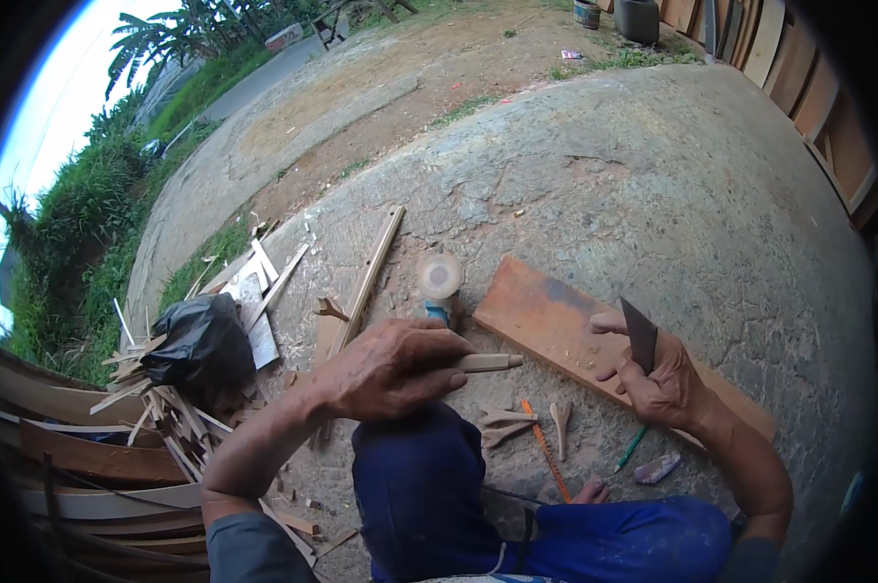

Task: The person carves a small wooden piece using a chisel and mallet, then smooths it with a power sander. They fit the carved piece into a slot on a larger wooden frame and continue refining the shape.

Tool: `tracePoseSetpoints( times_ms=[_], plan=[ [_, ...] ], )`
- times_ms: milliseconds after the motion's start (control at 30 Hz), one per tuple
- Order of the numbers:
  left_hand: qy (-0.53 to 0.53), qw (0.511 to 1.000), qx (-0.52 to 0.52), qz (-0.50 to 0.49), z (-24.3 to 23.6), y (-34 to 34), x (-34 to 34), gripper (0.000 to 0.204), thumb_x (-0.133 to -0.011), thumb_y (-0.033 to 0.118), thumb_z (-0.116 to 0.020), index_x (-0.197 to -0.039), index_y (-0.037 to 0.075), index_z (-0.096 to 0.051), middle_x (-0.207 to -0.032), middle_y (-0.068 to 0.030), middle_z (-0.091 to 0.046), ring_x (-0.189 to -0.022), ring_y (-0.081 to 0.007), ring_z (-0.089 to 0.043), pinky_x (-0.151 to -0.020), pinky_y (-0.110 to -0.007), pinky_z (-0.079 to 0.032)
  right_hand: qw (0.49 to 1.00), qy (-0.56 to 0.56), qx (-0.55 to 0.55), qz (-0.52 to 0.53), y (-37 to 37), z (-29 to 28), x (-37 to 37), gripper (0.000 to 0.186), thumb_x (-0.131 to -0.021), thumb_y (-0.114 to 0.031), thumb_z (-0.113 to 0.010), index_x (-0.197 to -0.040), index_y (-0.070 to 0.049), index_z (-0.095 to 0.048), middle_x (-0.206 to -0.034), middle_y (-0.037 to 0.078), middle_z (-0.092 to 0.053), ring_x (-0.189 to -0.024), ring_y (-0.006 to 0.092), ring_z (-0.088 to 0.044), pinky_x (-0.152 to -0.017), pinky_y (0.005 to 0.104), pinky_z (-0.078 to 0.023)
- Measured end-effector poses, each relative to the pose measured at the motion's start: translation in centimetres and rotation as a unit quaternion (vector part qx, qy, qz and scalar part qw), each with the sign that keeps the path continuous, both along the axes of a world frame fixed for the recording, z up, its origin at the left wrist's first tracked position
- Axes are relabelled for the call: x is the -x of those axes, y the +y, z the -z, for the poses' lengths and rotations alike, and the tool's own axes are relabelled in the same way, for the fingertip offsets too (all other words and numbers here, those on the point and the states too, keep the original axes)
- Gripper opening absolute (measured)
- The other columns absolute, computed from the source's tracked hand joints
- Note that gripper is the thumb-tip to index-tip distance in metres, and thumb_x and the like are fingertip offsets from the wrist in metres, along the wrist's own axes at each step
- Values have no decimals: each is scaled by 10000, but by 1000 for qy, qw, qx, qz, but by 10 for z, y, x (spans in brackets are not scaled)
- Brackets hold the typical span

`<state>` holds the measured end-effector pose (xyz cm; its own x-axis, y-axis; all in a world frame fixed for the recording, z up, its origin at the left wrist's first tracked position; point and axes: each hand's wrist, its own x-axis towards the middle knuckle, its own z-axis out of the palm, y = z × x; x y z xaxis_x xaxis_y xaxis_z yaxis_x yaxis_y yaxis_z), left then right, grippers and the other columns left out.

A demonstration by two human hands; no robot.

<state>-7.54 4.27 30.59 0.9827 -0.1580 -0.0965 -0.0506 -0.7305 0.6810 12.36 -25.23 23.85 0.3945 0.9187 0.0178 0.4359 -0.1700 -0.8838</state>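
Observation:
My left hand (397, 364) is closed round a pale wooden stick (488, 362). Its narrowed end points right, above the ground. My right hand (664, 384) grips a dark flat blade (639, 333) with a slanted tip pointing up; its handle is hidden by the hand. Beneath that hand lies a thick reddish-brown plank (546, 309), set at a slant. A power tool with a round pale disc (440, 276) sits beyond my left hand. Small forked wooden pieces (560, 426) lie between my knees and the plank, beside a thin orange strip (546, 452).
A green pencil-like stick (632, 447) and a small pale-purple packet (658, 468) lie near my right forearm. Long wooden strips (369, 282), a black plastic bag (199, 342) and piled offcuts (172, 428) are at left. Boards (818, 97) lean at far right.

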Motion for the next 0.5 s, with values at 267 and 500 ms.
tracePoseSetpoints(
  times_ms=[267,500],
  plan=[
    [86,985,126,-81,0,-6,18,332,-957,278,-731,-1154,10,-723,-902,-123,-734,-843,-201,-700,-764,-347,-543,985,141,79,-60,37,-31,18,572,-1028,-500,-582,-1386,-57,-524,-1138,201,-696,-1020,287,-688,-905,424,-528],
    [77,992,71,-68,-2,-6,20,308,-953,263,-725,-1111,-1,-724,-892,-144,-729,-827,-242,-718,-742,-364,-551,975,163,105,-112,38,-35,25,366,-1016,-235,-589,-1311,-23,-547,-1010,152,-685,-944,235,-666,-863,405,-509]
  ],
)
